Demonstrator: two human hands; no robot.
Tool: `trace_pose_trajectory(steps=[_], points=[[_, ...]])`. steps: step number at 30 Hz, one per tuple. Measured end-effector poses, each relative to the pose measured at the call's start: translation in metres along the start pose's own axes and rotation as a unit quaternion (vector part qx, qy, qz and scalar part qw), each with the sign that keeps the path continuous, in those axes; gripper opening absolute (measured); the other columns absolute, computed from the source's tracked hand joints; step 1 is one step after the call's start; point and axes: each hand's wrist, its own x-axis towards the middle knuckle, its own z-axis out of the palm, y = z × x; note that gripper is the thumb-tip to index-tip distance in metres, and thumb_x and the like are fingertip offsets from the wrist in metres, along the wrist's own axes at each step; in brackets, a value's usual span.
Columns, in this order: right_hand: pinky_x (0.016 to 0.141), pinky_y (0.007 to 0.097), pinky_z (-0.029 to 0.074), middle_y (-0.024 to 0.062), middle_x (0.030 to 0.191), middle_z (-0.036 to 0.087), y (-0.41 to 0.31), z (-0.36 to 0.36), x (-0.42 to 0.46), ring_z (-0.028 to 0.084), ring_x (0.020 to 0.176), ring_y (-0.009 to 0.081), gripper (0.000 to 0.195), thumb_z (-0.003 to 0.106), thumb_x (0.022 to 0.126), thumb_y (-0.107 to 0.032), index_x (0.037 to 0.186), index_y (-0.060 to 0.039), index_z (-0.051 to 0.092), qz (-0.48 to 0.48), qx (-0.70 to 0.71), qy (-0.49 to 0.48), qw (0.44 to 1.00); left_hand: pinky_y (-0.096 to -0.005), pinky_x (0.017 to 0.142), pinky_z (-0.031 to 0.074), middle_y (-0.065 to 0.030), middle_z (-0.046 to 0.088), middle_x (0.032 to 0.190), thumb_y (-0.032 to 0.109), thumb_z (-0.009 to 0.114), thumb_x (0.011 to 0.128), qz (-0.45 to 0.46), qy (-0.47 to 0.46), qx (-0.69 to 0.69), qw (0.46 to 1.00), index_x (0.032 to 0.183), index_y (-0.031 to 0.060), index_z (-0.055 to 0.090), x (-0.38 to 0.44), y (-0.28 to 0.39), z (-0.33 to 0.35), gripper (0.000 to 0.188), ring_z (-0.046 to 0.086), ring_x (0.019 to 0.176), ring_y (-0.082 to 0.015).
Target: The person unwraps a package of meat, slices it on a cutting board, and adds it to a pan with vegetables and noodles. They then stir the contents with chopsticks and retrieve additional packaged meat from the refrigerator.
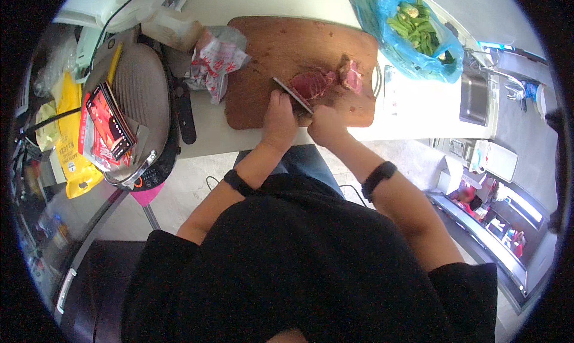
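Observation:
My right hand [329, 125] grips a kitchen knife [293, 95] by its handle end, close to the near edge of a wooden cutting board [264, 42]. The blade slants away to the left, its tip pointing up the board. Against the blade's left side, my left hand [281, 123] rests with its fingers bent downward; whatever lies beneath them is hidden. Right of the blade is a piece of raw red meat [311, 83] scored or marked across its surface. A smaller meat piece [352, 76] sits apart, nearer the board's right end.
Crumpled printed packaging [215, 60] overlaps the board's left end. Beyond the right corner stands a blue plastic bag [381, 42] of green vegetables [417, 26]. An electric griddle [139, 69] on the left carries a phone [111, 121] and packets. A sink [474, 96] is at far right.

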Motion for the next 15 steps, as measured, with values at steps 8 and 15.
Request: trace_pose_trajectory(steps=[8,15], points=[[0.078,0.0470,0.050,0.0272,0.091,0.063,0.033,-0.003,0.031,0.061,0.089,0.0418,0.025,0.061,0.075,-0.016,0.092,0.0033,0.062,-0.129,0.040,-0.019,0.991,-0.0445,0.082,0.044,-0.0194,0.048,0.107,0.003,0.068,0.073,0.002,0.002,-0.020,1.000,0.105,0.0003,0.047,0.001,0.004,-0.006,0.038,0.051,0.097,-0.0410],[0.080,0.0483,0.048,0.0289,0.087,0.061,0.033,-0.005,-0.004,0.059,0.088,0.0440,0.022,0.056,0.075,-0.012,0.088,0.0049,0.061,-0.168,0.152,0.115,0.967,-0.0403,0.080,0.047,-0.0186,0.053,0.102,0.001,0.069,0.072,-0.019,0.028,-0.061,0.998,0.106,0.0011,0.048,0.003,-0.002,-0.011,0.040,0.055,0.094,-0.0361]])
